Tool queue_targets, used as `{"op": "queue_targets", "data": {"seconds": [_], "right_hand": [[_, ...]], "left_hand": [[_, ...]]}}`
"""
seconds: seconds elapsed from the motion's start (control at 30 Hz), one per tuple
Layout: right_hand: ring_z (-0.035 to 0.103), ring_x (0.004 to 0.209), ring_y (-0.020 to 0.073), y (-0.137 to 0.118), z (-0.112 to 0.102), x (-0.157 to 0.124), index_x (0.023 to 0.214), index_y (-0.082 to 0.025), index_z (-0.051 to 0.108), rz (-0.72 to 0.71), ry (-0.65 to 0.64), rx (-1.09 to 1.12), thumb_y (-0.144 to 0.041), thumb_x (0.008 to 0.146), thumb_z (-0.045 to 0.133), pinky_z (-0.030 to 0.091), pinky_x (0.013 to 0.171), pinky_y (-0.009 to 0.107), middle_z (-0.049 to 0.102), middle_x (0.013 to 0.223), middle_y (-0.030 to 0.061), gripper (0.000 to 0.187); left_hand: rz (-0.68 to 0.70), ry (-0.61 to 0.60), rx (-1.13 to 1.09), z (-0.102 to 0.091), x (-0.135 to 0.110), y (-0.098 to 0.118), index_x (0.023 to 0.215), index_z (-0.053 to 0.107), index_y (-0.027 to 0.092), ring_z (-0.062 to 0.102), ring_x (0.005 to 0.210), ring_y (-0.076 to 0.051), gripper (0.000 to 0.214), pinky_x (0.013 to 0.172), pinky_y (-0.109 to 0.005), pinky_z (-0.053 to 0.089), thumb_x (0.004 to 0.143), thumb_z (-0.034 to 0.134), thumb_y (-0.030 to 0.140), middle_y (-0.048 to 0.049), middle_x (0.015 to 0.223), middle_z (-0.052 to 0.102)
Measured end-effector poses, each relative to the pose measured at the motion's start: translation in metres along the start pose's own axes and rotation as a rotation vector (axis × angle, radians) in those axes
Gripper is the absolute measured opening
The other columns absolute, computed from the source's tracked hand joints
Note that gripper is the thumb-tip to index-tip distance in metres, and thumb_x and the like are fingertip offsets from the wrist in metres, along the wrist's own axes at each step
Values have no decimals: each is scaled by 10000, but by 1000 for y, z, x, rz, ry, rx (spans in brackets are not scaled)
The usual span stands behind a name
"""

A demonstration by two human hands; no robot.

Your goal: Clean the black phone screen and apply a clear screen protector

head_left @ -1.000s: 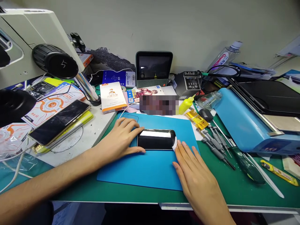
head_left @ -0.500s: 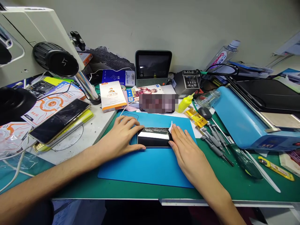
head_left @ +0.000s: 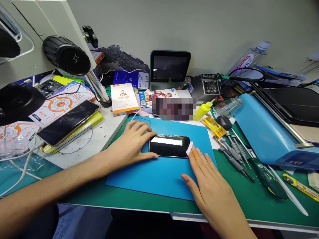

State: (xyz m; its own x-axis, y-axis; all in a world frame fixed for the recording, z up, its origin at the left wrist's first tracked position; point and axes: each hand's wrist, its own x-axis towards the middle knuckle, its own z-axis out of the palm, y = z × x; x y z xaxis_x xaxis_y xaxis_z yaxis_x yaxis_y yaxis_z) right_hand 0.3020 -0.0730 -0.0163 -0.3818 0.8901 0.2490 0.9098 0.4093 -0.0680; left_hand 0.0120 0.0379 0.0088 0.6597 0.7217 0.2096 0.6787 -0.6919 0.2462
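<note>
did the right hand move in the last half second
Yes. The right hand slid its small white cloth from the far right corner of the glossy black phone back toward the person, to its near right corner.

Between your left hand [head_left: 132, 143] and right hand [head_left: 208, 181], the phone [head_left: 169, 146] is showing a glossy black face. Under it, the blue mat [head_left: 154, 176] is looking smooth and matt. Beyond your right hand, the screwdrivers [head_left: 235, 158] are gleaming like metal.

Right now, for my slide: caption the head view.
Left hand steadies phone on blue mat; right hand touches white piece.
</note>
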Motion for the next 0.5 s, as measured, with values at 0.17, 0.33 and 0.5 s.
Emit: {"op": "queue_targets", "data": {"seconds": [0.17,0.33,0.5], "right_hand": [[361,1564,354,7,4,39,1643,-85,351,103,-102,69,-562,1089,360,367,1269,597,335,1699,172,732],[341,1575,340,9,1,52,1629,-79,379,133,-149,106,-570,1089,349,321,1294,582,333,1702,171,731],[395,1550,350,-2,0,9,1688,-131,238,26,-32,0,-521,1079,434,431,1236,573,367,1691,157,749]], "left_hand": [[-11,-17,-4,0,0,-1,1348,645,180,565,1265,-362,669,1108,-549,352,871,771,632,-129,1303,673],[4,-16,19,0,-1,0,1348,638,171,556,1277,-365,671,1119,-562,338,882,751,640,-139,1322,664],[4,-19,18,0,0,0,1346,641,164,558,1269,-373,681,1102,-559,356,888,731,659,-138,1301,667]]}}
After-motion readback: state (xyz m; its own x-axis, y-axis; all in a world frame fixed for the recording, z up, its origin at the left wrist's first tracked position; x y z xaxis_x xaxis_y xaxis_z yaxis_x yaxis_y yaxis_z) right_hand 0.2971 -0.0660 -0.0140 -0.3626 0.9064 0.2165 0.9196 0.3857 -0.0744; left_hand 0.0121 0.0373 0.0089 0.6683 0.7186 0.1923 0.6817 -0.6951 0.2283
